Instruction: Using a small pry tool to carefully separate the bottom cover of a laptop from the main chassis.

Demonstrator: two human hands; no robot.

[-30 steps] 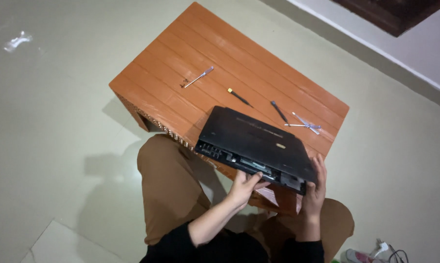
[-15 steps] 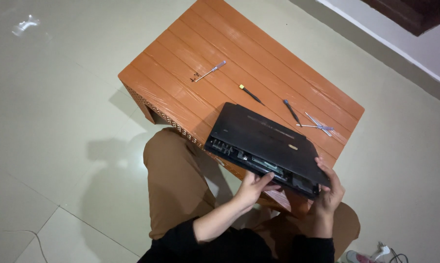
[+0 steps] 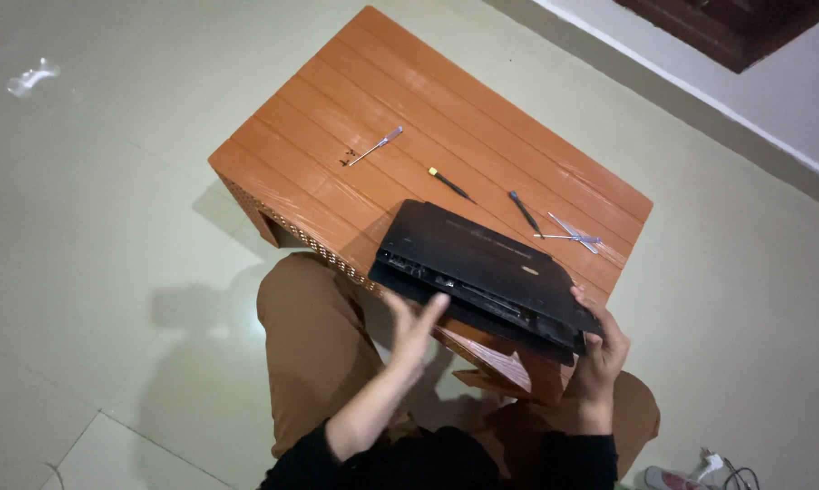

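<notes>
A flat black device (image 3: 482,268), laptop-like with an exposed front edge, lies tilted over the near edge of an orange slatted low table (image 3: 428,118). My right hand (image 3: 600,354) grips its near right corner. Just below the device's near left edge is my left hand (image 3: 416,324), fingers spread and holding nothing. I sit on the floor in brown trousers (image 3: 310,345) with my knees under the table edge.
On the table lie a silver screwdriver (image 3: 376,145) beside a few tiny screws, a black screwdriver with a yellow tip (image 3: 449,184), another dark screwdriver (image 3: 525,211) and metal tweezers (image 3: 568,234). A crumpled clear wrapper (image 3: 30,77) lies on the pale tiled floor. A white plug and cable (image 3: 713,467) sit at bottom right.
My left hand has come off the device's near edge and now hovers open beside it. The right hand keeps its hold on the corner. The camera has shifted a little.
</notes>
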